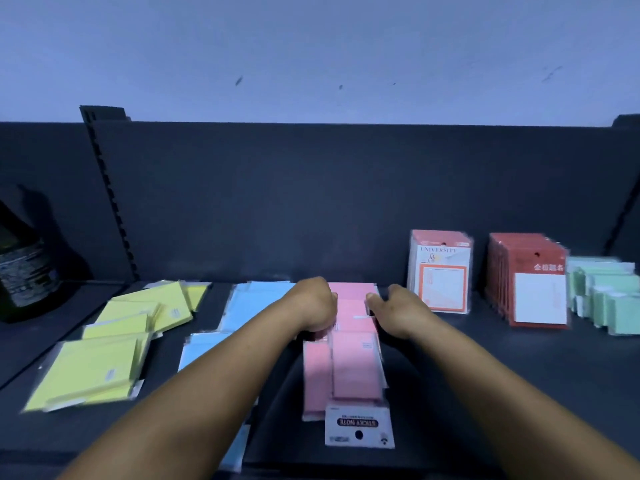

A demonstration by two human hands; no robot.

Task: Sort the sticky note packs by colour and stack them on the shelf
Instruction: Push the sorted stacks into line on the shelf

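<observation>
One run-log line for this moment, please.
both hands squaring pink packs | yellow, blue grouped left | shelf

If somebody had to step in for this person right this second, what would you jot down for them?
Left hand and right hand: both closed on the sides of the pink packs, one each side, squaring the row; whether the grip lifts any pack cannot be told.
Yellow packs lie loose and fanned at the left of the shelf; blue packs lie beside them, partly under the left arm.
Green packs stand far right, past two sets of red-carded packs.
Done: colours are grouped.
Left: tidy the pink, then stack the yellow and blue neatly.
</observation>
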